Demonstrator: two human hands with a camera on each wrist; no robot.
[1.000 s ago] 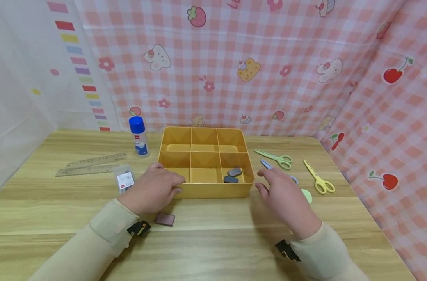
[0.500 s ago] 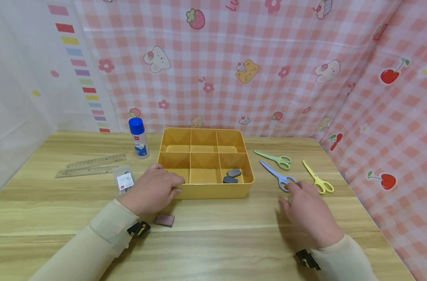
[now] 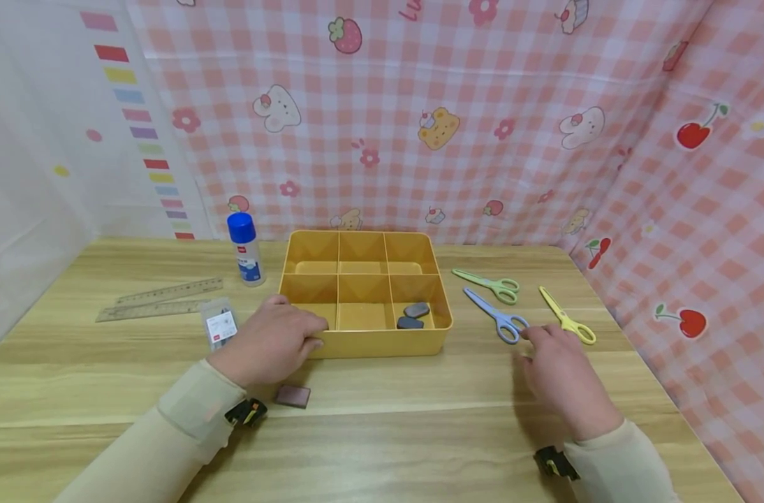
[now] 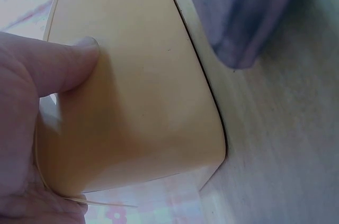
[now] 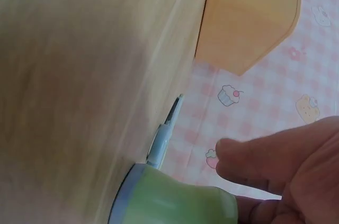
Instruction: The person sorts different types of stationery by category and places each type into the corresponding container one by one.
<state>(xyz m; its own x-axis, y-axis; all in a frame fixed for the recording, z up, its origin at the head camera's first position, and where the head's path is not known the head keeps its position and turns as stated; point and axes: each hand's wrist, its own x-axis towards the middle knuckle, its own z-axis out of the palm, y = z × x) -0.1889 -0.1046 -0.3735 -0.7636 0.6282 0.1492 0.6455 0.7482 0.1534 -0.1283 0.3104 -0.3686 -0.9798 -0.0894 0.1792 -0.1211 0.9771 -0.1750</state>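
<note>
In the head view, my left hand (image 3: 272, 340) grips the front left corner of a yellow six-compartment organizer box (image 3: 382, 344). The left wrist view shows its thumb (image 4: 79, 65) pressed on the outer wall, with the other fingers behind the rim. Two dark oblong blocks (image 3: 417, 309) lie in the front right compartment. My right hand (image 3: 567, 381) is low over the table beside blue scissors (image 3: 501, 321). Under it, the right wrist view shows a rounded green block with a blue-grey base (image 5: 175, 197). The thumb is apart from this block; some fingertips are hidden behind it.
Green scissors (image 3: 498, 288) and yellow scissors (image 3: 567, 318) lie on the right. A purplish block (image 3: 292, 396) is in front of the box. On the left are a blue-capped glue bottle (image 3: 246, 251), clear rulers (image 3: 162, 300) and a small labelled pack (image 3: 219, 325).
My right hand has moved right and toward me, away from the box's right side, uncovering the blue scissors and covering the green block. The left hand keeps its grip on the box.
</note>
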